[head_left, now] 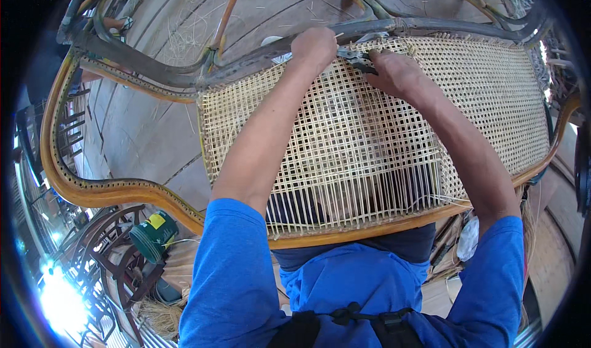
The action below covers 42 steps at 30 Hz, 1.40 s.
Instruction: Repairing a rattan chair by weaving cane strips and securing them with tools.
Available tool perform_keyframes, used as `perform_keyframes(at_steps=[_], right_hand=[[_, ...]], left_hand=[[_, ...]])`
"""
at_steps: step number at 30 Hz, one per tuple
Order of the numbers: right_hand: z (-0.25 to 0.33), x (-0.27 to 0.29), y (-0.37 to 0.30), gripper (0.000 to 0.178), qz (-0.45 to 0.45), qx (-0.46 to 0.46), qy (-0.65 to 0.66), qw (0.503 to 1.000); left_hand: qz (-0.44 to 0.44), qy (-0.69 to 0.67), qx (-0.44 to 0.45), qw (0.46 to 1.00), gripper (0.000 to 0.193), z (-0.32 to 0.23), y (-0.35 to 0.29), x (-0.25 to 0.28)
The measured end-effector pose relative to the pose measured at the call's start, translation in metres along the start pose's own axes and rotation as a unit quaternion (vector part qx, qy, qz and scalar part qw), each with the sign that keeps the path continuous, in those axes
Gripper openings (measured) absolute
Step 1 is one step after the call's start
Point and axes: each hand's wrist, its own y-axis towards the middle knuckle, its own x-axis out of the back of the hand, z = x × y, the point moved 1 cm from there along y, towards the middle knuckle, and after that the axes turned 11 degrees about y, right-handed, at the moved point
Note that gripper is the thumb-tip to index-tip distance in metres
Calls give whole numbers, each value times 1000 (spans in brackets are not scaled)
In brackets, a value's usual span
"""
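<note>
- The left hand (pixel 313 47) is at the far edge of the woven panel of pale cane strips (pixel 332 126), left from the middle of this edge. Its fingers are bent inward and mostly hidden; a thin pale tip (pixel 339 35) shows just beside them, but I cannot tell whether they hold it.
- The right hand (pixel 395 74) is near the same edge, a little to the right. Its fingers are narrow, wrapped around the grey metal pliers with dark handles (pixel 353 56), whose head points to the left hand.
- The panel fills a long curved frame of orange-brown wood (pixel 129 189), between its near rail and its dark grey far rail (pixel 135 60).
- Along the near edge of the panel, strips run side by side to the near rail; close to its right part, a few loose pale strands (pixel 452 198) lie.
- Outside the frame, below its left curve, stands a tilted dark green bucket with a yellow patch (pixel 151 240).
- Beyond the far rail, thin scraps (pixel 184 37) are scattered on the floor of wide grey boards (pixel 166 129).
</note>
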Motion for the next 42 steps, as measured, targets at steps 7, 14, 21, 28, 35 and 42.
perform_keyframes(at_steps=[7,14,21,28,35,42], right_hand=[[5,28,-3,45,11,-109,269,957],[38,121,-91,50,-51,-86,67,993],[18,92,-287,53,-236,-257,409,843],[8,11,-390,50,-321,-284,562,708],[3,-8,-401,52,-324,-286,588,683],[3,-7,-394,53,-313,-257,614,677]], left_hand=[[-83,0,-42,996,24,0,30,39],[-233,-219,-39,947,35,-14,-45,145],[-40,-445,17,895,28,-153,-185,31],[-50,-442,-28,895,19,-211,-191,-14],[-121,-363,-60,922,14,-224,-188,-23],[-130,-335,-46,932,14,-228,-188,-24]])
